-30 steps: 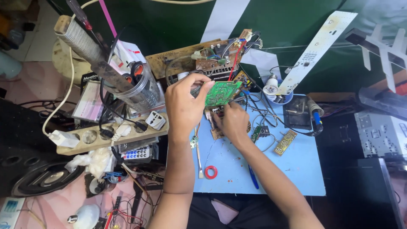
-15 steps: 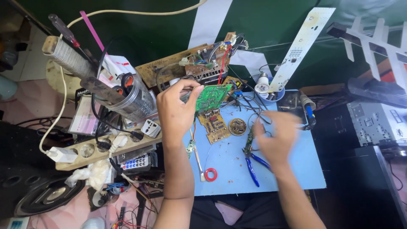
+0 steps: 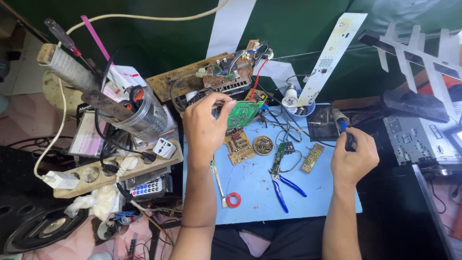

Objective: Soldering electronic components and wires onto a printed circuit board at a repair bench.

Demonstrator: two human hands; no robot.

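My left hand (image 3: 206, 125) holds a green circuit board (image 3: 244, 112) tilted up above the blue work mat (image 3: 250, 192). My right hand (image 3: 355, 156) is at the mat's right edge, closed around the blue handle of a soldering iron (image 3: 342, 124) that sits in its stand. Blue-handled pliers (image 3: 284, 185) lie on the mat between my forearms. A brown circuit board (image 3: 238, 145) and a round board (image 3: 263, 144) rest just below the green one.
A wooden power strip (image 3: 96, 175) with plugs sits left, beside a clear jar of tools (image 3: 139, 113). A roll of red tape (image 3: 233, 199) and tweezers (image 3: 219, 183) lie near my left forearm. A long white LED strip board (image 3: 332, 53) leans at the back. A grey device (image 3: 423, 137) stands right.
My right hand left the green board, swung right over the pliers and now grips the soldering iron handle. The left hand keeps holding the green board.
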